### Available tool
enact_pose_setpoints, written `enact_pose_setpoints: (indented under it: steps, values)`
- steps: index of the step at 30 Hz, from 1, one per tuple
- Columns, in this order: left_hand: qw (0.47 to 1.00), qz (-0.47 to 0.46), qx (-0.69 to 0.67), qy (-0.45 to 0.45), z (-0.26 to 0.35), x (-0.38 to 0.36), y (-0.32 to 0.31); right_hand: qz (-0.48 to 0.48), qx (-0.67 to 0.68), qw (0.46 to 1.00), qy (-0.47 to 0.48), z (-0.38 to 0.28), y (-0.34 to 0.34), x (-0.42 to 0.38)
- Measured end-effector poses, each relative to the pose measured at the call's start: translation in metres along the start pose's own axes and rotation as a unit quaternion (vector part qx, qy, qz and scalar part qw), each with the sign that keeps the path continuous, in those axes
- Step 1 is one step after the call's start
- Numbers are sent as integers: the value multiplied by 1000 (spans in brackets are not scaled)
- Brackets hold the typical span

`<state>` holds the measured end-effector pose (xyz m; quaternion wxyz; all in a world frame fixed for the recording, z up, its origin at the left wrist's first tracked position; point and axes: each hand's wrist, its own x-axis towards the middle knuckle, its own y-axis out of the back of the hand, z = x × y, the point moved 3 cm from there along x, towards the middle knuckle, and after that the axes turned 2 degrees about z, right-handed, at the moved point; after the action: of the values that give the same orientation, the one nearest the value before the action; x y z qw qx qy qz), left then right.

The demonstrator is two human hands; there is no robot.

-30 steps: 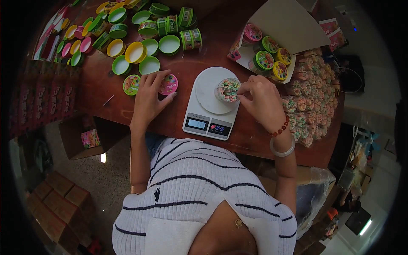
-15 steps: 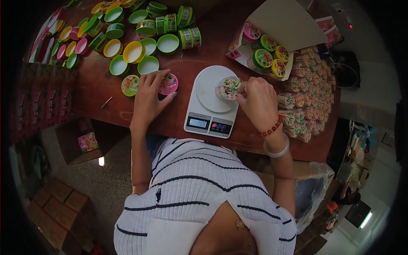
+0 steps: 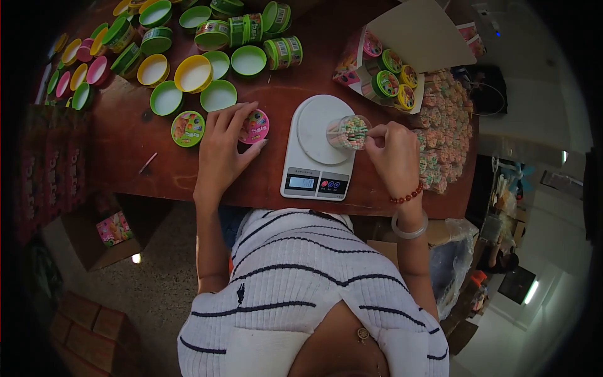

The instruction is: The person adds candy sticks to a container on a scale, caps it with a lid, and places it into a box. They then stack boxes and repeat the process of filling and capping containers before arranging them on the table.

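A clear cup (image 3: pixel 338 136) packed with thin pastel sticks (image 3: pixel 355 131) stands on the round plate of a white kitchen scale (image 3: pixel 317 164), towards its right side. My right hand (image 3: pixel 394 154) has thumb and forefinger pinched at the cup's right rim. The scale's display is lit, but its digits are blurred. On the table to the left, my left hand (image 3: pixel 221 141) curves around a pink round lid (image 3: pixel 255 127), thumb at its lower edge and fingers at its upper left. Beside that hand lies a green printed lid (image 3: pixel 188 129).
Green, yellow and pink round containers (image 3: pixel 248 61) spread over the back left. An open carton (image 3: pixel 408 34) at the back right holds several lidded tubs (image 3: pixel 385 83). Many bundles of sticks (image 3: pixel 445 135) crowd the right side. A loose stick (image 3: pixel 149 163) lies at left.
My right fingers have shifted from over the cup's edge to its outer right rim. The whole view has moved slightly. My left hand stays at the pink lid.
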<state>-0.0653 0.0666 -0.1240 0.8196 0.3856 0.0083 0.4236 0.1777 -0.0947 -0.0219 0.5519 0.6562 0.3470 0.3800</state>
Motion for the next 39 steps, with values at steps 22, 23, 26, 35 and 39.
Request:
enact_pose_setpoints:
  steps: [22, 23, 26, 35, 39]
  values:
    - [997, 11, -75, 20, -11, -5, -1, -64, 79, 986, -130, 5, -3, -3]
    - [997, 10, -75, 20, -11, -5, -1, -63, 78, 986, -135, 5, -3, -3]
    - [997, 8, -76, 20, -11, -5, -2, -49, 66, 988, -130, 0, -2, -3]
    - [998, 8, -66, 17, -12, -5, -3, 2, 108, 983, -150, -9, -2, -9]
    - [998, 4, -62, 21, -11, -5, -4, 22, 125, 981, -146, -8, -3, -13]
